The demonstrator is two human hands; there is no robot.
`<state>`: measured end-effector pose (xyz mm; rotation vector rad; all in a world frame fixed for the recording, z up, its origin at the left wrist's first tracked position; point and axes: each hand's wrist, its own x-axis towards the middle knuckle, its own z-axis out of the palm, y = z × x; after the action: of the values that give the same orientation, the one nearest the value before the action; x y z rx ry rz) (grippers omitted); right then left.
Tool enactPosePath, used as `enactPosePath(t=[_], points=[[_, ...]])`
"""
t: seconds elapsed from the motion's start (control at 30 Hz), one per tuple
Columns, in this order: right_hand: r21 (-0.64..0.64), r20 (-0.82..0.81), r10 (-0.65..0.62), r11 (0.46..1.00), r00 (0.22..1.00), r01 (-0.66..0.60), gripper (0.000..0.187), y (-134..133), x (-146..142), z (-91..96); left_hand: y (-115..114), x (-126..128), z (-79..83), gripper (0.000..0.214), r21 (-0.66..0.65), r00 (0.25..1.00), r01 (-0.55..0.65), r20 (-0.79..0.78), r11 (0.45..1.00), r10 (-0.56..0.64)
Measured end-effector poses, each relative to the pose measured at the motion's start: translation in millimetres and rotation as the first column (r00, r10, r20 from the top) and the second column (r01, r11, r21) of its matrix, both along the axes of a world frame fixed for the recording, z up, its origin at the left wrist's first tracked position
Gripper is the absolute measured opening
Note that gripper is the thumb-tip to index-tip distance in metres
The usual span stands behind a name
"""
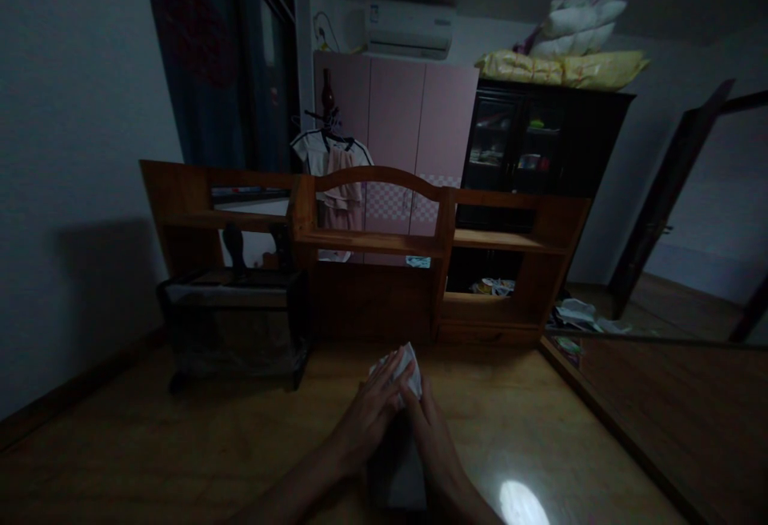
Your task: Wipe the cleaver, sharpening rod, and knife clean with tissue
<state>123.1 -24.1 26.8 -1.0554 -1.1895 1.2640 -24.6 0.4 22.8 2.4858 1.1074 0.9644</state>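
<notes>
A crumpled white tissue (412, 361) shows between my two hands, low in the middle of the view. My left hand (370, 411) lies along its left side, with the fingers pressed together over it. From the right, my right hand (433, 426) closes on it, thumb side toward the left hand. Below and between the wrists is a dark grey box-like thing (396, 473) on the wooden desk top (288, 445); its kind is hard to make out in the dim light. The palms and part of the tissue are hidden by the fingers.
A wooden shelf unit (372, 246) stands along the desk's back edge. At left is a dark-framed case (231, 325) with a clear front. A raised wooden edge (624, 425) borders the right side. Light reflects off the desk at lower right.
</notes>
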Motion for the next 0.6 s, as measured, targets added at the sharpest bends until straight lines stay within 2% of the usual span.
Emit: enactPosePath(t=[0.1, 0.23, 0.43, 0.5, 0.6], points=[[0.031, -0.018, 0.038, 0.999, 0.999, -0.037, 0.064, 1.3, 0.3, -2.0, 0.5, -3.1, 0.6, 0.05, 0.011, 1.0, 0.023, 0.009, 1.0, -0.023], [0.098, -0.124, 0.093, 0.992, 0.988, -0.081, 0.054, 2.4, -3.2, -3.6, 1.1, -5.7, 0.9, 0.051, 0.053, 0.999, 0.002, -0.052, 0.999, 0.0], [0.006, -0.142, 0.047, 0.999, 0.989, -0.047, 0.05, 2.1, -8.2, -2.9, -0.5, -4.4, 6.5, 0.054, 0.158, 0.983, -0.09, -0.142, 0.983, 0.113], [-0.008, -0.155, 0.031, 0.999, 0.987, -0.033, 0.047, 2.3, -8.0, 0.3, -0.7, -3.5, 7.0, 0.054, 0.164, 0.98, -0.108, -0.151, 0.981, 0.133], [0.011, -0.209, 0.072, 0.997, 0.975, -0.071, 0.04, 3.9, -6.9, 3.9, 0.6, -3.1, 3.7, 0.053, 0.148, 0.979, -0.138, -0.127, 0.979, 0.158]])
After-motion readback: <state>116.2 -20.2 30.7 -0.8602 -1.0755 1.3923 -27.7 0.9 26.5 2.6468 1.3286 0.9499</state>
